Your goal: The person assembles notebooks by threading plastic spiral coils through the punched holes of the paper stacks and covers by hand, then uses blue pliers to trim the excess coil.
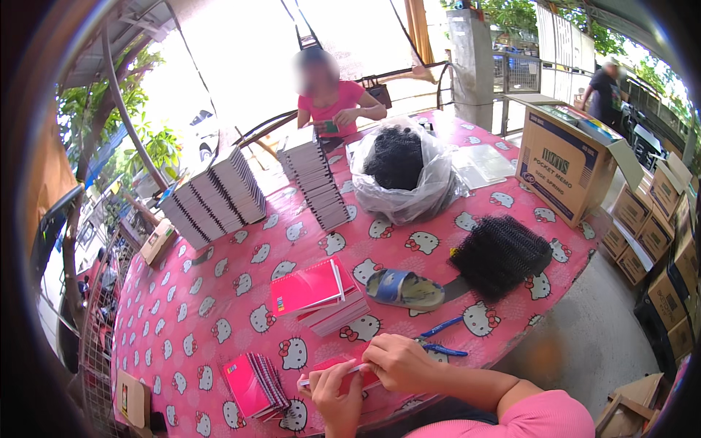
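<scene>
Close to the table's near edge, a thin pink notebook point(336, 363) is tilted up between my hands. My left hand point(334, 394) grips its near side, thumb and fingers closed around it. At its right edge, the fingers of my right hand point(398, 363) are pinched together; whether they also hold a coil is hidden. Blue-handled pliers point(445, 352) lie just right of my right hand. Beyond my hands sits a pile of pink-covered notebooks point(303, 288) without visible coils. To the left, several pink spiral notebooks point(252, 383) are stacked with dark coils along one side.
A slipper point(405, 288) lies beside a heap of black plastic coils point(504, 255). Farther back stand a plastic bag of coils point(398, 164), notebook stacks point(212, 197) and a cardboard box point(558, 160). A co-worker point(339, 102) sits across the pink cat-patterned table.
</scene>
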Tool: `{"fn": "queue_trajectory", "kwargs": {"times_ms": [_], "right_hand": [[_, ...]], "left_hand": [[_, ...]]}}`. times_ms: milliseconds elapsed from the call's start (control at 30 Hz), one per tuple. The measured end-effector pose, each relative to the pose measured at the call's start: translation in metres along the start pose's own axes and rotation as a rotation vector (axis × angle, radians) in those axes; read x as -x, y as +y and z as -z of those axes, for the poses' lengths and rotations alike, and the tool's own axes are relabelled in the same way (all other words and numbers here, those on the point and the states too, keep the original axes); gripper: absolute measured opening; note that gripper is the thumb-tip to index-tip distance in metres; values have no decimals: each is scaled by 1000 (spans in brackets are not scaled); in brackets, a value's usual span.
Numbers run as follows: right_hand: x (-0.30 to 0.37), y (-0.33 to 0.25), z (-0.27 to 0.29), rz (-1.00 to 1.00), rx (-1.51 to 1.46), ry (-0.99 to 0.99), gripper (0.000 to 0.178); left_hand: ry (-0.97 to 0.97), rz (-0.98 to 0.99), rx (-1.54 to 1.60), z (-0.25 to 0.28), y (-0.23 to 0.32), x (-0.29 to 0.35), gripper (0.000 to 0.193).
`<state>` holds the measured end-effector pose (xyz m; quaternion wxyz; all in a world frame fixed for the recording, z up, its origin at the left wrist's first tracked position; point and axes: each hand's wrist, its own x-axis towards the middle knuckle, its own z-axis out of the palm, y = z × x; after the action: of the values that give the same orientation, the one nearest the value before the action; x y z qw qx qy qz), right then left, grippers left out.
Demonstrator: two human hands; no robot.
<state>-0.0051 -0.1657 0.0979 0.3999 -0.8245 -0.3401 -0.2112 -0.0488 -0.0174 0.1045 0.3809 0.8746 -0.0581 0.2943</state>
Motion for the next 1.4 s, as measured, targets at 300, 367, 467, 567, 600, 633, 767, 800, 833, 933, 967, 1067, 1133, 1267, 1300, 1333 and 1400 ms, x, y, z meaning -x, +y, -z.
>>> {"fn": "queue_trajectory", "kwargs": {"times_ms": [300,367,467,567,600,633,767,800,833,933,967,1067,1133,1267,1300,1333,1400], "right_hand": [[-39,58,45,-343,219,-196,25],[-36,91,46,-498,415,-266,40],[-23,124,25,-561,472,-357,59],[-8,134,27,-558,553,-346,65],[-1,139,32,-548,571,-326,64],[3,143,37,-533,590,-293,62],[-3,130,54,-635,158,-156,59],[-7,118,63,-633,-45,25,44],[-11,118,63,-481,-235,-8,44],[-14,112,69,-162,-566,-144,45],[-20,104,63,-134,-569,-225,45],[-30,87,63,-224,-344,-291,49],[-29,82,61,-165,-653,-262,52],[-32,81,54,-264,-265,-403,52],[-34,84,60,-211,-400,-300,51],[-30,78,58,-450,-1111,-214,51],[-43,78,54,-330,-541,-466,53]], "left_hand": [[-31,-67,24,6,-15,9,26],[-1,-64,31,1,-12,7,29],[42,-141,-65,11,-11,-3,32],[13,-158,-48,7,-29,2,34],[8,-145,-32,3,-29,3,34],[10,-142,-18,1,-27,2,34],[22,-162,-35,1,-26,3,32],[20,-173,-19,0,-28,4,32],[18,-184,-4,-1,-28,3,31],[13,-194,27,-10,-22,-4,30],[9,-174,20,-9,-23,-4,30],[10,-136,21,-7,-24,-5,30],[14,-118,28,-8,-24,-4,31],[-31,-126,42,-4,-25,-6,35],[-32,-111,53,-3,-23,-5,35],[-32,-95,64,0,-21,-4,36],[-27,-66,104,3,-20,-9,35]]}}
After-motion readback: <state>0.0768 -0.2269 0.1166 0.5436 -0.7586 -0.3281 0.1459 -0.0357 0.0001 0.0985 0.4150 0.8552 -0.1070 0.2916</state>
